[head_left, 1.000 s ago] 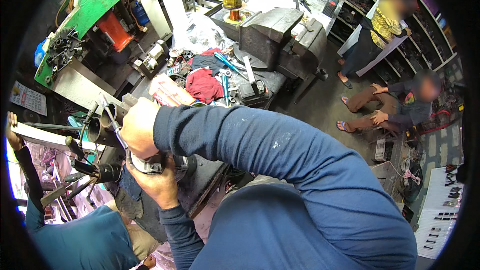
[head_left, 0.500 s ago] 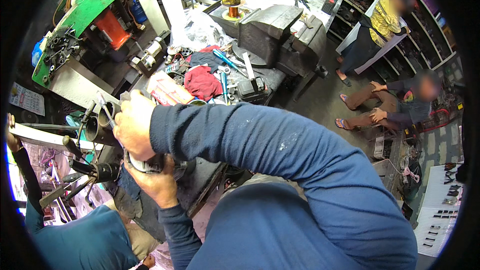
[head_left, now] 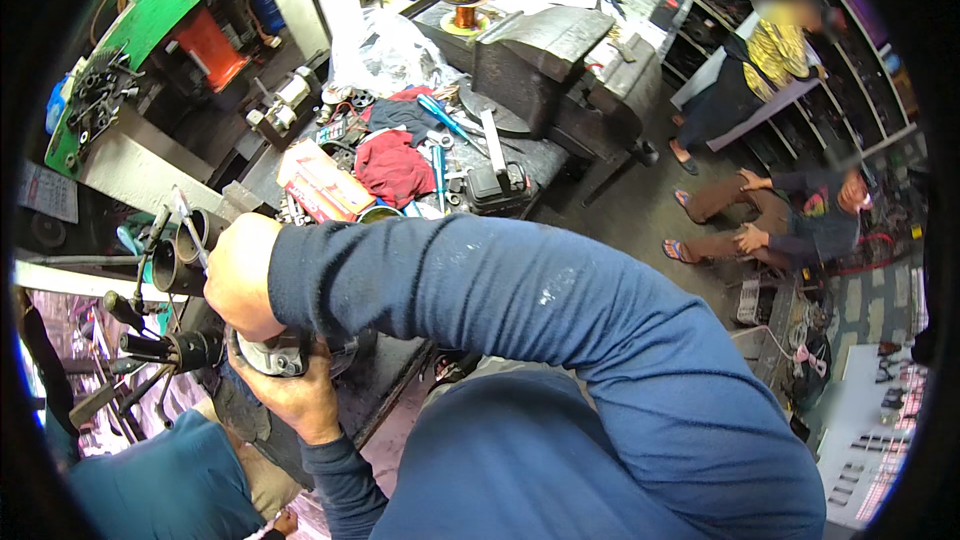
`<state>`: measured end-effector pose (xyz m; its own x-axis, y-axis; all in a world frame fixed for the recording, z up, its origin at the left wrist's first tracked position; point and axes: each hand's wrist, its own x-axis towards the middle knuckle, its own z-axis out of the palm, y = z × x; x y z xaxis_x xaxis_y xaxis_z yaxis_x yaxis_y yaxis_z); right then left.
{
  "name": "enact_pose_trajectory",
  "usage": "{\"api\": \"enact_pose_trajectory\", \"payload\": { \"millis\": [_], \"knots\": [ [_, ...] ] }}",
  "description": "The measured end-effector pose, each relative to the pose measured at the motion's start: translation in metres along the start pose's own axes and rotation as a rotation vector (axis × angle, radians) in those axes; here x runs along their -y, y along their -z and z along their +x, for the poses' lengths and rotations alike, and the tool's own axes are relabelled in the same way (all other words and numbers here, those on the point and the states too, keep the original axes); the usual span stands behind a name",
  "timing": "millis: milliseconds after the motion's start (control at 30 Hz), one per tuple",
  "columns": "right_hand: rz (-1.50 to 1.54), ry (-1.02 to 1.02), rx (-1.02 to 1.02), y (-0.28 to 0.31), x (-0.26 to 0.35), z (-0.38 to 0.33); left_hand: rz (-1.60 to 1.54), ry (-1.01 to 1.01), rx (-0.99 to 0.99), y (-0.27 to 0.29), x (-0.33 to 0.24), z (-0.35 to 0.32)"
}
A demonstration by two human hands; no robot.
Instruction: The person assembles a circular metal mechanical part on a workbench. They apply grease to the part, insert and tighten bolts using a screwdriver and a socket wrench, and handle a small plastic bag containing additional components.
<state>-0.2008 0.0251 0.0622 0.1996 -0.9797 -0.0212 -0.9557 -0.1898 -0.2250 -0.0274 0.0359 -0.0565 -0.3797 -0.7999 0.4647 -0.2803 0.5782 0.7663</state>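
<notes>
My left hand [head_left: 300, 398] is closed around the side of a rounded grey metal part [head_left: 272, 355], apparently a machine housing, at the bench edge. My right hand [head_left: 243, 275] is closed just above that part, its arm reaching across from the right. Its fingertips are hidden behind the hand, so what they grip does not show. A thin pale rod-like tool [head_left: 186, 223] rises beside the right knuckles; whether the hand holds it or it stands in the cups, I cannot tell. Two dark metal cups [head_left: 170, 268] sit just left of that hand.
A red rag [head_left: 390, 168], an orange-white box [head_left: 322, 185] and blue-handled tools [head_left: 452, 118] crowd the bench beyond my arm. A large vise [head_left: 535, 65] stands farther back. A lever-handled machine [head_left: 190, 348] is at left, near a person in teal [head_left: 175, 480]. Two other people are at right.
My right hand has moved slightly left and down over the metal part, and more of the part's grey face shows. The whole view has shifted a little.
</notes>
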Motion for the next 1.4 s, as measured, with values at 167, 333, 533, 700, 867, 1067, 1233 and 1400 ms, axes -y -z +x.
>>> {"api": "enact_pose_trajectory", "payload": {
  "millis": [167, 333, 533, 700, 867, 1067, 1233, 1400],
  "knots": [
    [0.045, 0.117, 0.087, 0.046, -0.037, -0.014, 0.02, 0.0, -0.01, 0.0, -0.007, 0.0],
    [-0.006, 0.031, -0.048, 0.076, -0.224, -0.018, 0.111, 0.017, -0.024, 0.001, -0.02, -0.003],
    [0.061, -0.236, 0.434, -0.085, -0.407, -0.054, 0.206, 0.074, -0.24, -0.017, -0.044, -0.024],
    [0.324, -0.293, 0.359, -0.167, -0.401, -0.074, 0.345, -0.006, -0.219, -0.009, -0.064, -0.032],
    [0.011, -0.372, 0.439, -0.162, -0.382, -0.075, 0.318, 0.015, -0.184, 0.003, -0.066, -0.031],
    [0.048, -0.367, 0.436, -0.153, -0.368, -0.071, 0.367, 0.079, -0.214, -0.006, -0.059, -0.034],
    [0.018, -0.489, 0.493, -0.161, -0.35, -0.074, 0.285, 0.12, -0.259, -0.008, -0.057, -0.035],
    [0.061, -0.533, 0.529, -0.156, -0.344, -0.074, 0.198, 0.136, -0.296, -0.013, -0.057, -0.032]
  ]
}}
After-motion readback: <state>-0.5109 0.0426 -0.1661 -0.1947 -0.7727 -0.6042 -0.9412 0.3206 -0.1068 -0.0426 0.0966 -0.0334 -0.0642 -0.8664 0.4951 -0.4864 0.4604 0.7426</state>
